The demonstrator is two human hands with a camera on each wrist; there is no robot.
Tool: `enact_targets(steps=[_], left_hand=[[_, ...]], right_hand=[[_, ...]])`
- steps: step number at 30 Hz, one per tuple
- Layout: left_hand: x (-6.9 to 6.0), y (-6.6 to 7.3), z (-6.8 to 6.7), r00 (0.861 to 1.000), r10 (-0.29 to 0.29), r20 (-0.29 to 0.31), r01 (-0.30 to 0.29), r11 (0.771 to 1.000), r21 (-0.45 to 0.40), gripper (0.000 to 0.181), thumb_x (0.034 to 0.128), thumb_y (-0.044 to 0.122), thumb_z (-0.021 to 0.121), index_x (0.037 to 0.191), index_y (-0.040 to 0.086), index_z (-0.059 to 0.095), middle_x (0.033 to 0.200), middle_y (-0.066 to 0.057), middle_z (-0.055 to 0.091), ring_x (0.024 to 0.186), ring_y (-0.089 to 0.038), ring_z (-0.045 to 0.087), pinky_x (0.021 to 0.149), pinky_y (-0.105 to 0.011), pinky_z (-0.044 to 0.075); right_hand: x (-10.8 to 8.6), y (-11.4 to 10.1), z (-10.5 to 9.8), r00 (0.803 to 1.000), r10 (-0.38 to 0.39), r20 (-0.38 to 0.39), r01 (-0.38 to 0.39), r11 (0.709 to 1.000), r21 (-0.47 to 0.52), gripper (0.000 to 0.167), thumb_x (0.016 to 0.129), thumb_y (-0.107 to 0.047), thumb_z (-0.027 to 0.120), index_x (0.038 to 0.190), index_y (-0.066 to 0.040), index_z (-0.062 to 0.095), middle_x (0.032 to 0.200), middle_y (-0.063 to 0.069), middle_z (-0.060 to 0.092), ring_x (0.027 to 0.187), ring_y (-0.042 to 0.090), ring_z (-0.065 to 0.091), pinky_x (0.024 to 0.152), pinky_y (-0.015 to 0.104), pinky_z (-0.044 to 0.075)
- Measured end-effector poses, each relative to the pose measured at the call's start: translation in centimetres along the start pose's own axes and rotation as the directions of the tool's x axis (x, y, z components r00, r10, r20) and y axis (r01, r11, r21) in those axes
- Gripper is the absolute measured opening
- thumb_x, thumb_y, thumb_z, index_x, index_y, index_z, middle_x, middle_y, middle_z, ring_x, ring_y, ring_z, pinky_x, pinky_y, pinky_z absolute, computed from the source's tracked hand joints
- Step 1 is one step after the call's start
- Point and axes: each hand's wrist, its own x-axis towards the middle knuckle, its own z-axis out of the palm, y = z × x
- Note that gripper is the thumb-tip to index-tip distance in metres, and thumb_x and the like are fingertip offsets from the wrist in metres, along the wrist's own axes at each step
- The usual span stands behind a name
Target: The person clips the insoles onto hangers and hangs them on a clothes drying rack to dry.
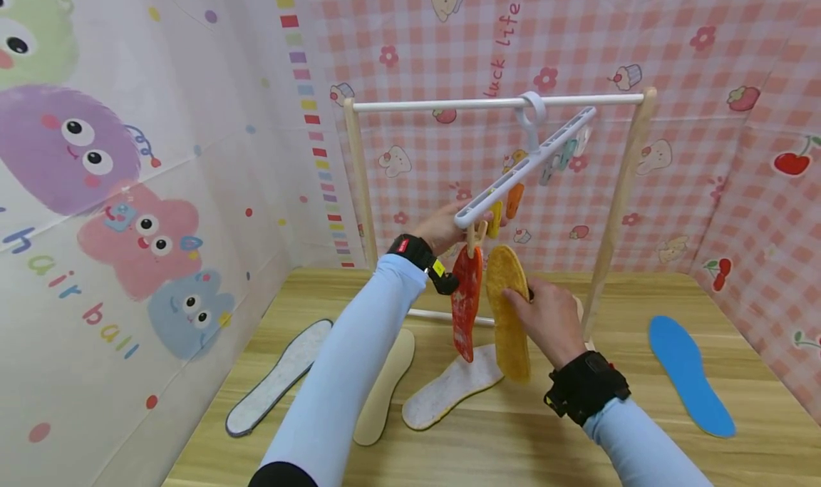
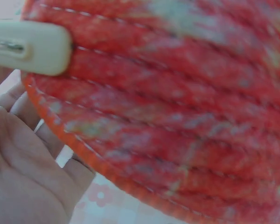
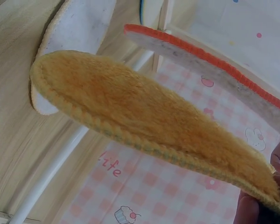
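A fuzzy yellow insole (image 1: 507,316) is gripped near its middle edge by my right hand (image 1: 553,319), upright under the hanger (image 1: 526,166). In the right wrist view its furry face and stitched rim show, with fingers at the lower right. Beside it a red patterned insole (image 1: 466,305) hangs from a beige clothespin (image 1: 473,239). My left hand (image 1: 442,227) reaches behind the hanger's near end and pinches a yellow clothespin (image 1: 494,219). In the left wrist view the red insole (image 2: 177,116) covers much of the scene, and the fingertips are hidden.
The hanger hooks over a white rail (image 1: 442,105) on a wooden stand (image 1: 618,209). Orange (image 1: 514,200), teal (image 1: 567,155) and other clothespins hang along it. On the table lie a grey-edged insole (image 1: 279,376), a beige insole (image 1: 385,391), a whitish insole (image 1: 449,391) and a blue insole (image 1: 689,373).
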Motion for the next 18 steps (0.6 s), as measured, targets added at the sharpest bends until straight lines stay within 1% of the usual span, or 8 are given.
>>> enact_targets(steps=[2, 4, 8, 11, 13, 14, 16, 18], left_hand=[[-0.04, -0.08, 0.10, 1.000, 0.011, -0.016, -0.010, 1.000, 0.027, 0.042, 0.1045, 0.018, 0.052, 0.144, 0.004, 0.047, 0.130, -0.012, 0.057, 0.113, -0.019, 0.050, 0.103, -0.038, 0.038], [-0.01, -0.16, 0.21, 0.999, 0.032, -0.023, -0.031, 0.999, 0.033, 0.042, 0.1050, 0.017, 0.050, 0.144, 0.003, 0.046, 0.129, -0.014, 0.056, 0.112, -0.020, 0.050, 0.103, -0.038, 0.038], [0.01, -0.16, 0.45, 0.997, 0.053, -0.055, -0.052, 0.998, 0.029, 0.043, 0.1045, 0.016, 0.051, 0.145, 0.001, 0.044, 0.130, -0.016, 0.055, 0.112, -0.022, 0.050, 0.104, -0.038, 0.038], [-0.03, -0.11, 0.65, 0.994, 0.040, -0.099, -0.037, 0.999, 0.032, 0.047, 0.1030, 0.016, 0.054, 0.147, 0.002, 0.043, 0.137, -0.015, 0.051, 0.118, -0.021, 0.048, 0.107, -0.038, 0.036], [-0.03, -0.08, 0.77, 0.993, 0.033, -0.112, -0.030, 0.999, 0.030, 0.049, 0.1025, 0.016, 0.055, 0.148, 0.002, 0.042, 0.142, -0.016, 0.048, 0.122, -0.022, 0.046, 0.109, -0.039, 0.034], [-0.05, -0.09, 0.80, 0.992, 0.027, -0.122, -0.023, 0.999, 0.034, 0.050, 0.1021, 0.017, 0.056, 0.148, 0.002, 0.042, 0.143, -0.014, 0.047, 0.123, -0.021, 0.045, 0.110, -0.039, 0.033], [-0.08, -0.10, 0.84, 0.992, 0.034, -0.122, -0.030, 0.999, 0.039, 0.049, 0.1022, 0.017, 0.056, 0.147, 0.001, 0.043, 0.138, -0.013, 0.049, 0.120, -0.021, 0.046, 0.108, -0.038, 0.035], [-0.15, -0.09, 0.84, 0.993, 0.049, -0.105, -0.045, 0.998, 0.044, 0.047, 0.1028, 0.016, 0.054, 0.146, 0.001, 0.043, 0.134, -0.012, 0.051, 0.118, -0.021, 0.047, 0.106, -0.037, 0.036]], right_hand=[[0.04, -0.07, -0.07, 1.000, 0.001, -0.003, -0.001, 1.000, 0.001, 0.037, 0.096, -0.031, 0.068, 0.106, 0.004, 0.070, 0.090, 0.018, 0.072, 0.077, 0.029, 0.070, 0.062, 0.040, 0.057], [0.08, -0.14, -0.12, 1.000, 0.004, -0.001, -0.004, 1.000, 0.009, 0.037, 0.096, -0.032, 0.068, 0.107, 0.004, 0.070, 0.091, 0.018, 0.072, 0.076, 0.028, 0.070, 0.061, 0.039, 0.056], [0.15, -0.31, -0.19, 1.000, 0.007, 0.010, -0.007, 1.000, 0.026, 0.037, 0.096, -0.032, 0.067, 0.109, 0.003, 0.069, 0.093, 0.018, 0.072, 0.077, 0.029, 0.071, 0.062, 0.039, 0.057], [0.22, -0.34, -0.15, 1.000, 0.003, 0.013, -0.003, 0.999, 0.034, 0.036, 0.097, -0.031, 0.066, 0.111, 0.002, 0.068, 0.095, 0.019, 0.072, 0.079, 0.030, 0.071, 0.063, 0.041, 0.058], [0.27, -0.40, -0.15, 1.000, -0.007, 0.007, 0.006, 0.999, 0.036, 0.036, 0.097, -0.031, 0.066, 0.111, 0.002, 0.068, 0.094, 0.019, 0.072, 0.079, 0.030, 0.071, 0.063, 0.041, 0.058], [0.31, -0.41, -0.16, 1.000, -0.012, 0.003, 0.012, 0.999, 0.037, 0.036, 0.097, -0.031, 0.066, 0.110, 0.002, 0.068, 0.094, 0.019, 0.072, 0.079, 0.030, 0.071, 0.063, 0.041, 0.058], [0.40, -0.51, -0.22, 1.000, -0.014, -0.002, 0.015, 0.999, 0.044, 0.037, 0.097, -0.031, 0.066, 0.110, 0.003, 0.069, 0.093, 0.019, 0.072, 0.079, 0.030, 0.071, 0.063, 0.041, 0.058], [0.49, -0.64, -0.26, 1.000, -0.012, -0.006, 0.012, 0.999, 0.047, 0.037, 0.097, -0.032, 0.066, 0.109, 0.003, 0.069, 0.093, 0.019, 0.072, 0.079, 0.031, 0.071, 0.064, 0.042, 0.058]])
